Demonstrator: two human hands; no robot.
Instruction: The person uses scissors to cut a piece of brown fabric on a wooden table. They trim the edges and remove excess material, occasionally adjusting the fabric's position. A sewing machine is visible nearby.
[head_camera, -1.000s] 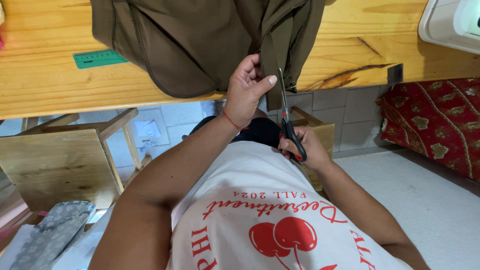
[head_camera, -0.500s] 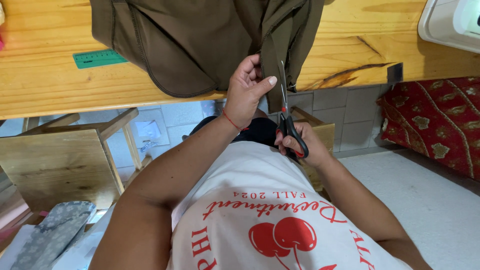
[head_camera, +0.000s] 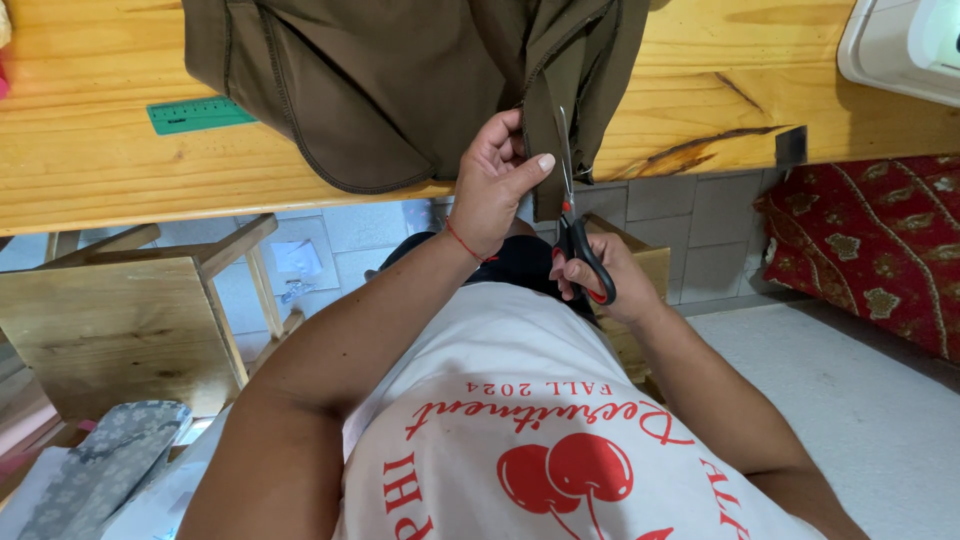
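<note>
Olive-brown fabric garment (head_camera: 400, 90), strip pinched taut by left hand (head_camera: 492, 190); right hand (head_camera: 600, 280) gripping black-and-red-handled scissors (head_camera: 575, 215): best kept taut, snipped close along the seam.

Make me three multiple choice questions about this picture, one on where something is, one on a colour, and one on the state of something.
1. Where does the green ruler lie?
A. On the wooden table
B. On the floor
C. On the red cushion

2. What colour is the garment?
A. White
B. Olive brown
C. Blue

3. What is the right hand doing?
A. Resting empty
B. Holding the scissors
C. Gripping the ruler

Answers:
1 A, the ruler sits flat on the tabletop left of the garment.
2 B, the cloth is olive brown throughout.
3 B, its fingers are through the scissor handles, blades at the strip that the left hand pinches.
</note>
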